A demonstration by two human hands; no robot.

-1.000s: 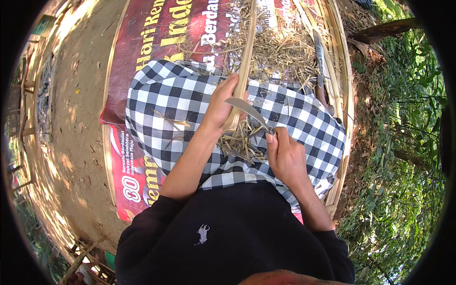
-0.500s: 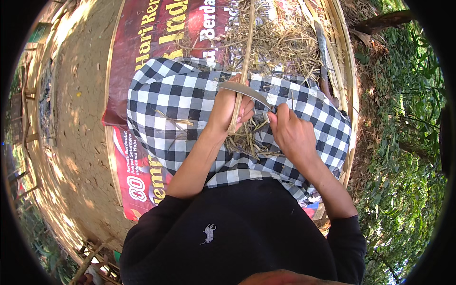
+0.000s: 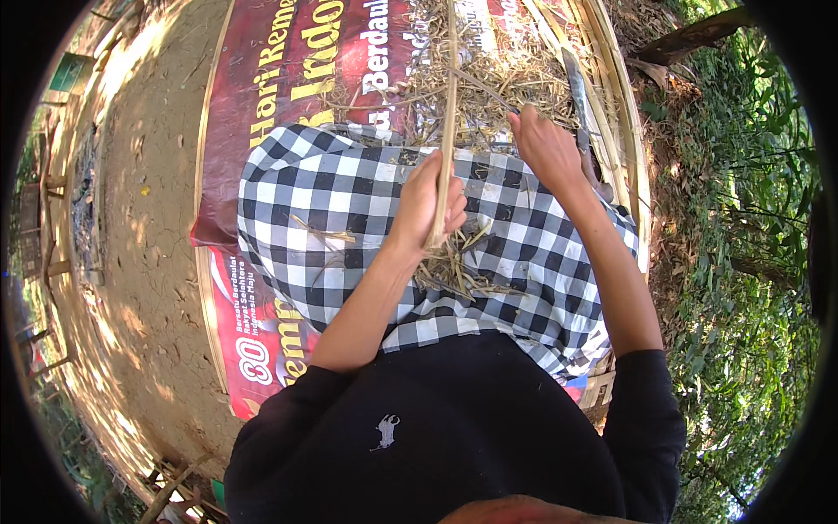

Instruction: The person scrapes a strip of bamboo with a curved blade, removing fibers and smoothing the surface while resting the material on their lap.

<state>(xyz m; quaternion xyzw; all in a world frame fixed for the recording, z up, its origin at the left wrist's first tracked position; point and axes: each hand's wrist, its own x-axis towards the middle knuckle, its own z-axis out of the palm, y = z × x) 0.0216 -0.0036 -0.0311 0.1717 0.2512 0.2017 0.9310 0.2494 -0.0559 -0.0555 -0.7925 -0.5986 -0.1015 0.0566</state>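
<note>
My left hand (image 3: 421,203) is closed around a long, thin bamboo strip (image 3: 449,113), which runs away from me over my lap toward the top of the view. In my right hand (image 3: 548,150), farther out and to the right, is a knife (image 3: 485,91). Its narrow blade points left and meets the strip well beyond my left hand. A black-and-white checkered cloth (image 3: 336,205) covers my legs. Thin shavings (image 3: 454,272) lie on it just below my left hand.
Beyond the cloth, a red printed banner (image 3: 236,113) covers the platform, with a heap of shavings (image 3: 524,83) on it. A larger blade (image 3: 576,87) lies beside long bamboo strips (image 3: 608,113) at the right edge. Bare earth (image 3: 157,236) is left, greenery (image 3: 742,262) right.
My right hand has moved outward with the knife, so the blade now meets the strip farther along instead of near my left hand. My left hand keeps its grip on the strip.
</note>
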